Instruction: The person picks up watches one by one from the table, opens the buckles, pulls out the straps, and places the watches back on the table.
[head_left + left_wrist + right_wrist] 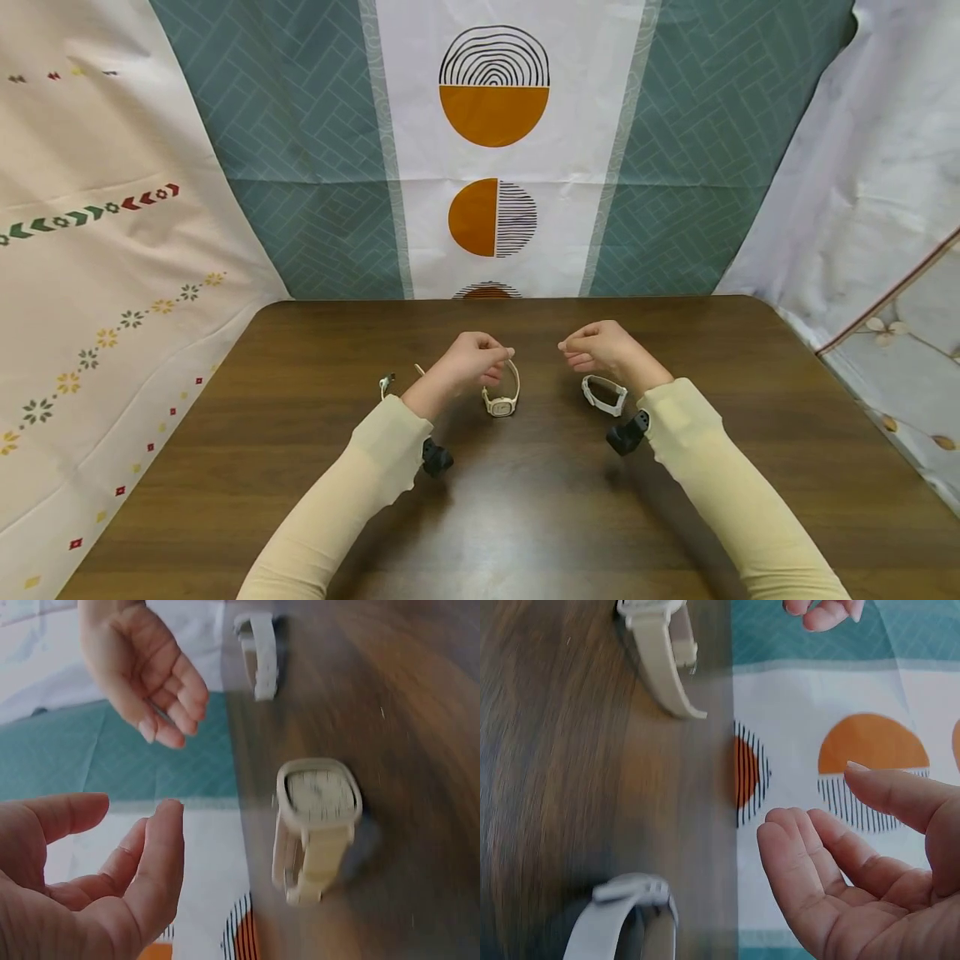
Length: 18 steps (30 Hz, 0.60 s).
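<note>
A cream square-faced wristwatch [501,407] lies on the wooden table with its strap curving away behind the dial; the same watch [319,796] shows close up in the left wrist view. My left hand [471,358] hovers just above that strap, its thumb and fingers apart in the left wrist view and nothing between them. To the right sits a white wristwatch [600,405], its band forming a loop; the right wrist view catches its blurred edge. Over it my right hand [606,346] hangs in the air, fingers loosely bent and holding nothing.
Partly hidden behind the left forearm is another pale strap-like item [386,385]; its kind is unclear. The brown table [525,517] ends at a patterned cloth [502,158] at the back. Light cloths hang on both sides.
</note>
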{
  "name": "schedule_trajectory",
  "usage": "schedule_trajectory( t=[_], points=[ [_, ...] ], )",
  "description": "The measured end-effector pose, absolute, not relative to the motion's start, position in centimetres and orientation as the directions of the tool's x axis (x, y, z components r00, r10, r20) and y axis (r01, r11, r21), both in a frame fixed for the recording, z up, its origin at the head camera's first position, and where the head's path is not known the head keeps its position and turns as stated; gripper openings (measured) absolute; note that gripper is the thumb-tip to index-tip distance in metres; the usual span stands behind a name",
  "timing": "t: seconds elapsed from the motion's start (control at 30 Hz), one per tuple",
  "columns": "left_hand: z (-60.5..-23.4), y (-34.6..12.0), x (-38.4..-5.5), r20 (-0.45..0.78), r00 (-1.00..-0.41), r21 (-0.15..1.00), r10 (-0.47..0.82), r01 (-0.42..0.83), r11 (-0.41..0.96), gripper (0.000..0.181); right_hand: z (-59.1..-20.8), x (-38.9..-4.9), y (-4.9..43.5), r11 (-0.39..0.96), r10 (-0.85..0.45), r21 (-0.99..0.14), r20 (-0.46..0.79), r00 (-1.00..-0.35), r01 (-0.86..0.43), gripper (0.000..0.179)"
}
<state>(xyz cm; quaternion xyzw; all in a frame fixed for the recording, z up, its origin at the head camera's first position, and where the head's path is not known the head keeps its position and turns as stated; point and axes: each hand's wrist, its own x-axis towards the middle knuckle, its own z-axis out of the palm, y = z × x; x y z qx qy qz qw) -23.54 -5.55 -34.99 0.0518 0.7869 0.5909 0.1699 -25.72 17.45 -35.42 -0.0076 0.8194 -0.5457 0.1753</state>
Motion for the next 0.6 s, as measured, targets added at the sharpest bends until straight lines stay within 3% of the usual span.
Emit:
schedule_trajectory(
  t=[0.6],
  points=[
    [-37.3, 1.2, -22.6, -0.232, -0.931, 0.946, 0.282, -0.149, 0.287, 0.016, -37.3, -26.0, 21.0, 0.507, -0.080, -0.840, -0.269, -0.960, 0.193, 0.038]
  ],
)
